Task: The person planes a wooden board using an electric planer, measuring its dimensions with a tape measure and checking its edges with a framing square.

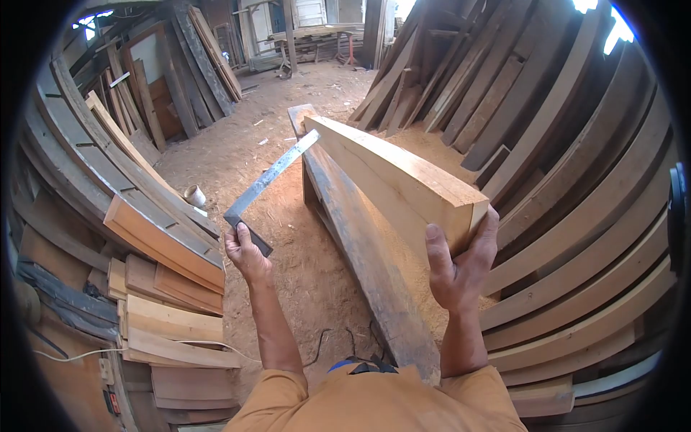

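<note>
If grip slackens, the timber [396, 183] could drop

Since the right hand [463, 272] alone seems to carry its near end, a slip there could tip it. We note that hand spread wide, clasping the end; the left hand [249, 253] pinches the try square [270, 178], blade tip by the timber's far end, near the far edge of the bench [367, 252].

Two hands [248, 253], one try square [268, 177], one beam [403, 176], one bench [374, 273] and one cup [193, 195] appear amid boards [568, 291] (too many to count).

Left hand [248, 255] out front in a thumb-on-top grip, right hand [464, 270] also forward, wide-spanned clasp.
</note>
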The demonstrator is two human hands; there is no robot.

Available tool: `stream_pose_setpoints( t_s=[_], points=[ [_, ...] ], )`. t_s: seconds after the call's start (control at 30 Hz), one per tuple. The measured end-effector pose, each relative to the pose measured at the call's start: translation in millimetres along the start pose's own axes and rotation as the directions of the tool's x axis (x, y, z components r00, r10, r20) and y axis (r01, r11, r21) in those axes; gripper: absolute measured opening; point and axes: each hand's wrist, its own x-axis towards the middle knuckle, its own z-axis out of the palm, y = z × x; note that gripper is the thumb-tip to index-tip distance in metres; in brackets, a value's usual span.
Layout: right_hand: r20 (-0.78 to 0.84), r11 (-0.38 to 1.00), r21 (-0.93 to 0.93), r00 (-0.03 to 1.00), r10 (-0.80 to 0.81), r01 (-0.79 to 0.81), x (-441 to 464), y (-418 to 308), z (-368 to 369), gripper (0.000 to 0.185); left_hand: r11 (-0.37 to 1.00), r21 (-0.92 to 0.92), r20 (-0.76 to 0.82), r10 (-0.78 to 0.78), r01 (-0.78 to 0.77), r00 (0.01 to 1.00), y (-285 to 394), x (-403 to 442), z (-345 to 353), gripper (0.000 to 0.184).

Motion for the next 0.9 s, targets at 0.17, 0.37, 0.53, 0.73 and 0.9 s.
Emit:
stream_pose_setpoints(
  t_s=[0.17, 0.37, 0.53, 0.73, 0.9],
  points=[
    [0.09, 0.974, -0.065, 0.97, 0.224, -0.218, -76.5, 45.2, -37.3, 0.06, 0.993, 0.033, 0.034, -0.119, 0.117, 0.992, -10.8, -27.9, -27.9, 0.009],
    [0.265, 0.645, -0.476, 0.602, 0.753, -0.598, -221.2, 113.2, -76.4, 0.069, 0.954, 0.175, 0.136, -0.269, 0.245, 0.953, -50.1, -56.1, -95.3, 0.012],
    [0.286, 0.45, -0.69, 0.358, 0.889, -0.567, -346.1, 204.3, -58.8, 0.076, 0.872, 0.386, 0.184, -0.393, 0.302, 0.901, -63.7, -78.1, -120.5, 0.018],
    [0.321, 0.409, -0.705, 0.253, 0.912, -0.579, -382.7, 229.2, -48.1, 0.077, 0.637, 0.686, 0.139, -0.589, 0.351, 0.796, -110.8, -129.7, -126.0, 0.043],
    [0.023, 0.394, -0.621, 0.487, 0.873, -0.678, -409.2, 236.6, -143.8, 0.073, 0.497, 0.866, 0.329, -0.641, 0.048, 0.694, -190.7, -227.5, -148.1, 0.081]
  ],
)
